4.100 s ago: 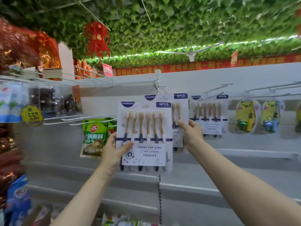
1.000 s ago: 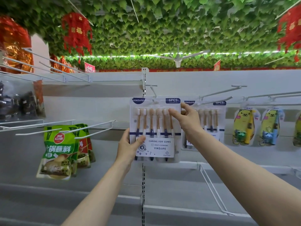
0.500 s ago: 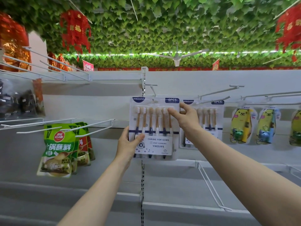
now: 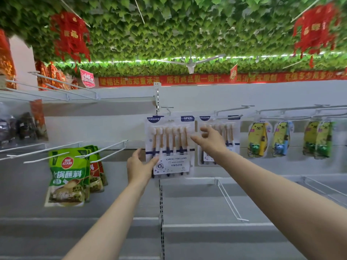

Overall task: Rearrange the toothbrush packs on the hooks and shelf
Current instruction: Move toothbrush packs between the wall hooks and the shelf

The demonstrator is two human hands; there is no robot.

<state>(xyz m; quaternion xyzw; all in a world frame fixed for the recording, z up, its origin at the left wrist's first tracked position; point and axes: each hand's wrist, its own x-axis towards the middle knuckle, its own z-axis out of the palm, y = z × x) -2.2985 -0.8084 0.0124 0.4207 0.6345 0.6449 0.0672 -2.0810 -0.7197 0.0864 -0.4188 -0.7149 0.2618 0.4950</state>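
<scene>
Two toothbrush packs (image 4: 170, 147) hung there, six brushes (image 4: 167, 139) in the left one; four yellow bear packs (image 4: 258, 139), about three green pouches (image 4: 65, 177), one ceiling fan (image 4: 190, 62).

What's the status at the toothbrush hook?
Left hand open, thumb touching toothbrush pack. Right hand open, fingers spread beside it. Pack hangs on hook. Nothing in the way.
</scene>
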